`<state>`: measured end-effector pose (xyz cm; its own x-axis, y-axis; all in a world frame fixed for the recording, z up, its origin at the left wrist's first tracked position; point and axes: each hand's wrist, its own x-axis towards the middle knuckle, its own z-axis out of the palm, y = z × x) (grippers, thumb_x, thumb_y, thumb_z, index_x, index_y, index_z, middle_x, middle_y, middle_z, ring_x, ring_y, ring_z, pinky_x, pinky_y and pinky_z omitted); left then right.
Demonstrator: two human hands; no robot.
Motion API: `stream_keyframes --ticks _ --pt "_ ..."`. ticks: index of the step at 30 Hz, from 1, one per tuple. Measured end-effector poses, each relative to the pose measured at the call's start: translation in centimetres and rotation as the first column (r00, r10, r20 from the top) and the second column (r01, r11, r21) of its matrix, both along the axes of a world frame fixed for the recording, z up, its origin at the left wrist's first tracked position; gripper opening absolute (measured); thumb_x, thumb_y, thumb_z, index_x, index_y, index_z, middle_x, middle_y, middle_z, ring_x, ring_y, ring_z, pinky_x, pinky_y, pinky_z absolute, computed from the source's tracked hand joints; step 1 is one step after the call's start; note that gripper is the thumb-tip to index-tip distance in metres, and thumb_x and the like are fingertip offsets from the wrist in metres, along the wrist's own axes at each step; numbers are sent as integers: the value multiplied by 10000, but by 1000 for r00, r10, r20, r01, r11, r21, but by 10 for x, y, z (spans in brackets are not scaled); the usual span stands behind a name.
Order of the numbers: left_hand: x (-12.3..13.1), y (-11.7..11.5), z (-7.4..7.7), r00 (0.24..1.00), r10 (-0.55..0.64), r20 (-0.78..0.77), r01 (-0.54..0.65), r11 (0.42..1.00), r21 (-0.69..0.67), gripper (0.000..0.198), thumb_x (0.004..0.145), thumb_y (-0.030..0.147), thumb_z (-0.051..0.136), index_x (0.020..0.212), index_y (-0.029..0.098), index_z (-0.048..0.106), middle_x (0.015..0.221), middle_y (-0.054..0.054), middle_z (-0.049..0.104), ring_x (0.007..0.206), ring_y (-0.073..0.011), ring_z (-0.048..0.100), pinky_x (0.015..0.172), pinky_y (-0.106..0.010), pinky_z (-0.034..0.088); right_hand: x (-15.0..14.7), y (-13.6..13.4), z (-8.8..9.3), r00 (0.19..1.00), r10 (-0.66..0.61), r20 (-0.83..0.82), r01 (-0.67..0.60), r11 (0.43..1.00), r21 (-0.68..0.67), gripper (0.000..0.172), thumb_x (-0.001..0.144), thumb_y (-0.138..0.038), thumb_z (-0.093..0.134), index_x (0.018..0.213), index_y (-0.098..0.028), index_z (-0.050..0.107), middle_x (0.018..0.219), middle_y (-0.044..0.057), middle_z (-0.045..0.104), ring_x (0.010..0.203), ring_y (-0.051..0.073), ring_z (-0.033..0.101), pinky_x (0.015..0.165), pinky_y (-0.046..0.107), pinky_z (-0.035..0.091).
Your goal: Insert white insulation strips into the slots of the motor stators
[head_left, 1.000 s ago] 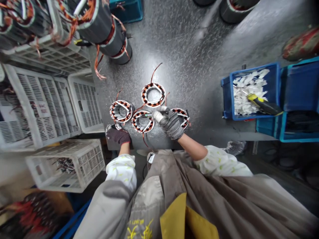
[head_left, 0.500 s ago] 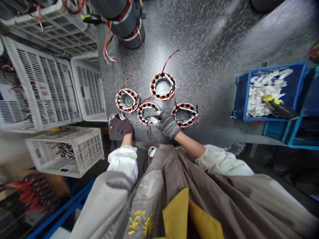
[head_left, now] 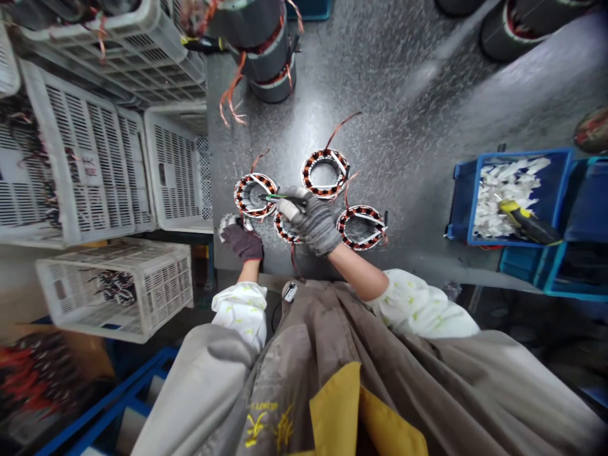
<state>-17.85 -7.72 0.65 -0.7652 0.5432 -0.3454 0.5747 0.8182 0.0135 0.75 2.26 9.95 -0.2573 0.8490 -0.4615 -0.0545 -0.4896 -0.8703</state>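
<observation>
Several ring-shaped stators with copper windings and white insulating strips lie on the grey table. My left hand (head_left: 241, 238), in a dark glove with pale fingertips, is curled in at the near edge of the left stator (head_left: 243, 208); what its fingers hold is hidden. My right hand (head_left: 314, 221), in a grey knit glove, is closed on a slim dark tool (head_left: 293, 200) with a bit of green, its kind unclear. Its tip points over the left stator's right side. Under this hand the near middle stator (head_left: 282, 232) is partly covered. Farther back lies another stator (head_left: 325, 194), and one (head_left: 348, 243) sits to the right.
Stacked dark cylinders (head_left: 272, 92) with copper leads stand at the back left. White plastic crates (head_left: 178, 171) line the left side. On the right, a blue bin (head_left: 563, 190) holds white plastic pieces (head_left: 506, 183) and a yellow-black handled tool (head_left: 534, 227).
My right hand has lifted and shifted with the tool from the near middle stator toward the left one. The left hand stays by the left stator. The whole view has shifted slightly.
</observation>
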Motion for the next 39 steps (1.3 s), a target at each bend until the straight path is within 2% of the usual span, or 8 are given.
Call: stream_keyframes --ticks 6,15,21,23,26,29,34,39 --pt "-3 -5 -6 1000 8 -14 -8 1000 24 584 985 181 617 1547 25 579 1661 -363 569 1670 -517 446 1406 -718 311 -62 24 -33 982 147 122 -148 989 0 268 908 -352 919 1134 -257 811 848 -13 784 869 217 772 1068 412 676" --pt "-5 -9 -15 999 40 -12 -39 998 46 565 1055 245 573 1583 43 590 1687 -349 576 1665 -510 470 1399 -718 336 -62 22 -45 956 241 164 -248 969 21 324 910 -340 927 1204 -259 817 943 7 830 956 234 799 1096 412 663" --pt "-4 -8 -9 998 52 46 -54 998 41 618 1018 189 618 1594 -31 579 1712 -383 537 1718 -492 418 1419 -647 345 -66 23 -46 960 201 195 -205 979 4 195 929 -383 869 1044 -256 776 895 -7 798 918 216 776 1049 392 666" --pt "-9 -10 -4 996 56 75 -63 993 100 561 1052 187 586 1585 14 613 1718 -341 565 1730 -432 431 1430 -586 354 -62 24 -41 969 183 164 -186 983 1 182 912 -370 870 978 -265 738 887 -8 785 891 202 759 994 356 663" --pt "-24 -20 12 985 56 160 -107 936 335 457 1165 281 472 1570 174 654 1647 -197 695 1617 -291 597 1369 -460 459 -44 25 -23 985 162 50 -161 987 -27 328 925 -538 854 934 -260 681 823 -3 741 727 170 678 725 294 620" --pt "-34 -39 43 980 -37 193 -65 866 495 414 1191 405 494 1496 231 715 1510 -145 799 1424 -277 749 1251 -423 563 -20 23 7 979 201 -15 -202 979 -27 567 879 -781 818 841 -254 611 680 -8 641 551 135 523 489 270 428" --pt "-19 -67 108 855 -518 -6 460 753 470 458 1081 553 723 1432 274 813 1310 -127 871 1316 -352 792 1234 -499 579 2 9 50 959 283 11 -283 957 62 526 851 -731 836 852 -257 607 638 -34 548 519 130 469 480 284 384" --pt "16 -94 154 808 -584 -80 555 707 439 429 1090 530 722 1412 267 828 1115 -120 868 1262 -350 788 1249 -546 564 9 -13 64 891 454 -22 -439 872 214 460 818 -661 843 821 -245 649 714 -19 579 631 144 519 560 293 429"
